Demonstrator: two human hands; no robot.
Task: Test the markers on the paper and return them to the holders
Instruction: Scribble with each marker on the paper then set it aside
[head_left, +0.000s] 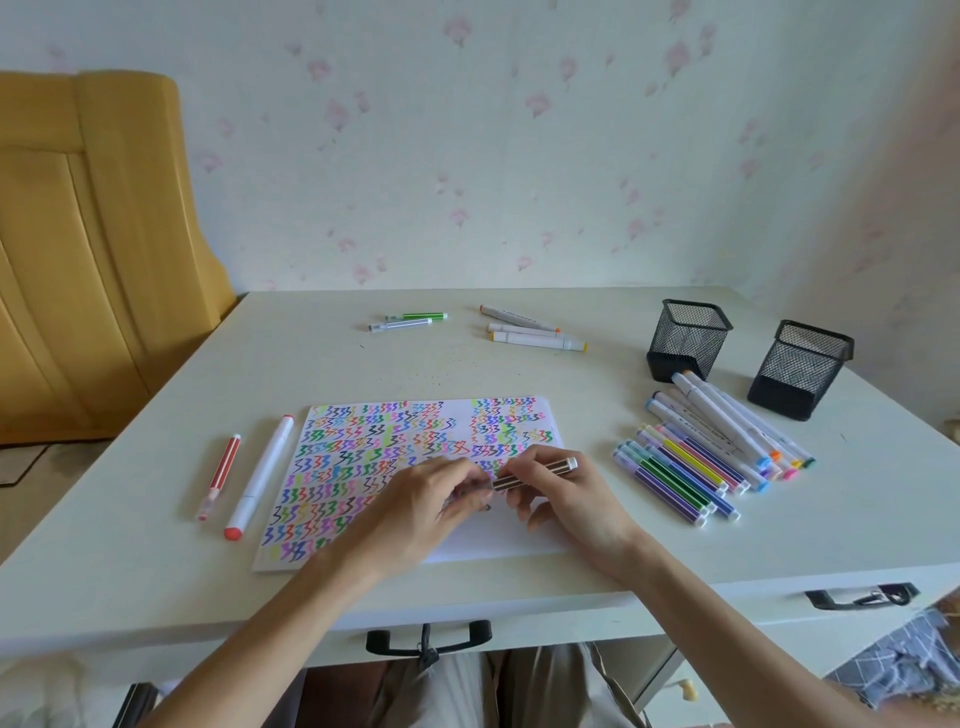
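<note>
Both hands hold a brown striped marker (535, 473) over the paper (415, 467), right hand (566, 499) fingers gripping the barrel, left hand (431, 499) fingers closed at its cap end, apparently uncapping or recapping; both mesh holders (688, 338) stand empty on the bench

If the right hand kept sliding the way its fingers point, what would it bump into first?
Probably the left hand. The right hand points left along the brown striped marker they both hold, over the paper.

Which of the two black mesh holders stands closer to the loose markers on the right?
The left holder, nearer the wall: white markers lie against its base. The right holder stands apart from them.
</note>
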